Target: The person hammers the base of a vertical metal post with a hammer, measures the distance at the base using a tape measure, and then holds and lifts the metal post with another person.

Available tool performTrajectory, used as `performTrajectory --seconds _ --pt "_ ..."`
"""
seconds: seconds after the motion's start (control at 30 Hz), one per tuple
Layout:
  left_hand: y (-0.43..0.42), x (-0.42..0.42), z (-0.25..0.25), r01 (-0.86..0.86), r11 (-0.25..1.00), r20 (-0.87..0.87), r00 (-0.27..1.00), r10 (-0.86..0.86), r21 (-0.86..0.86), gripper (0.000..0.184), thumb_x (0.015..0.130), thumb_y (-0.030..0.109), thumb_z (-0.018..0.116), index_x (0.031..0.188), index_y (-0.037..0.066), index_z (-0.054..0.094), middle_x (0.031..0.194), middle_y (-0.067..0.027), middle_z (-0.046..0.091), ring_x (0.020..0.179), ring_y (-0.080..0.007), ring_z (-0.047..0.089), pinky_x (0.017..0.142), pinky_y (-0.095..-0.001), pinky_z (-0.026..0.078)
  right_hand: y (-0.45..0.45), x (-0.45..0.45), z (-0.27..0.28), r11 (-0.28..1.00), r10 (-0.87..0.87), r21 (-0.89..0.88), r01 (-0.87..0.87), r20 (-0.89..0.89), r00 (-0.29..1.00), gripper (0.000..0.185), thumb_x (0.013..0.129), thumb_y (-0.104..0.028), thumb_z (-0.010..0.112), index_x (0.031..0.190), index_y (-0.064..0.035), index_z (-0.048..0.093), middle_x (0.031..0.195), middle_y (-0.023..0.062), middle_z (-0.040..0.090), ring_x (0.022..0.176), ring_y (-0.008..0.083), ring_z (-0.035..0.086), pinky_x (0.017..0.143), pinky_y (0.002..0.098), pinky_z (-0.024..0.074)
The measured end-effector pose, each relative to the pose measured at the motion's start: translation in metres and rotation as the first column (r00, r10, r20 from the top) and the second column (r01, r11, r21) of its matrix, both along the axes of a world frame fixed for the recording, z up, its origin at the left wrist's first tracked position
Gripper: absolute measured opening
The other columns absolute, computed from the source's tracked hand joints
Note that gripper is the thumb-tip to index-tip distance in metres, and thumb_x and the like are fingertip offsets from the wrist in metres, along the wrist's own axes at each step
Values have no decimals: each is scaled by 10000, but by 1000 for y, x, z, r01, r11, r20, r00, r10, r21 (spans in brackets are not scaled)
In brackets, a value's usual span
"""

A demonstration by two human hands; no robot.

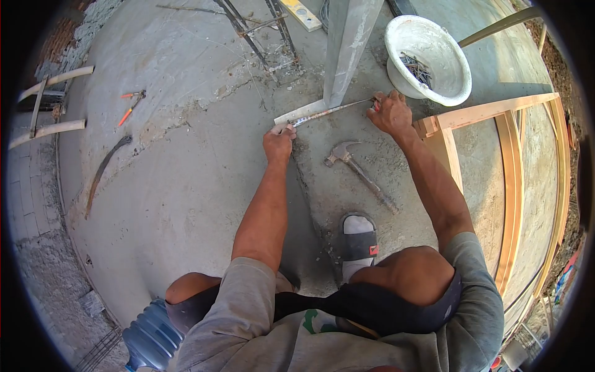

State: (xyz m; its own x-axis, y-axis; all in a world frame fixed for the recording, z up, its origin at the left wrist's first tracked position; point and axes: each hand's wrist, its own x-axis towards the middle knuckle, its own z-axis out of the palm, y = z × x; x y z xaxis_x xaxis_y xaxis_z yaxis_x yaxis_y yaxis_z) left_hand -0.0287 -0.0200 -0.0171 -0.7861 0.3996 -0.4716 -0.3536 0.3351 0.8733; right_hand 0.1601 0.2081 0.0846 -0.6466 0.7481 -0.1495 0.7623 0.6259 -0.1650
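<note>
A tape measure's blade point(331, 111) stretches between my two hands, just above the concrete floor. My left hand point(279, 142) is closed, pinching the blade's end beside the pale strip point(299, 113) at the foot of a grey upright post point(347, 56). My right hand point(392, 114) is closed around the tape's case, of which only a bit of red shows; the fingers hide the rest. Below the blade, a claw hammer point(362, 173) lies on the floor. Beyond my right hand stands a white basin point(455, 77) with nails point(416, 69) in it.
A wooden frame point(511, 186) lies at the right. Orange-handled pliers point(131, 106) and a dark curved strip point(104, 173) lie at the left. Rebar point(248, 37) and a yellow spirit level point(302, 13) are at the back. A blue water jug point(152, 335) is at the lower left.
</note>
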Motion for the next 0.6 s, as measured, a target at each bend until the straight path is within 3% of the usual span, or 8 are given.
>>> performTrajectory --seconds 0.6 --pt "2 3 7 -25 1000 16 1000 25 -12 250 920 158 686 1097 -18 692 890 -60 717 733 -112 632 661 -243 481 -2 1 2 1000 -16 -9 16 -4 1000 477 789 -379 692 1214 -165 666 1169 186 553 1172 389 535 941 524 486"
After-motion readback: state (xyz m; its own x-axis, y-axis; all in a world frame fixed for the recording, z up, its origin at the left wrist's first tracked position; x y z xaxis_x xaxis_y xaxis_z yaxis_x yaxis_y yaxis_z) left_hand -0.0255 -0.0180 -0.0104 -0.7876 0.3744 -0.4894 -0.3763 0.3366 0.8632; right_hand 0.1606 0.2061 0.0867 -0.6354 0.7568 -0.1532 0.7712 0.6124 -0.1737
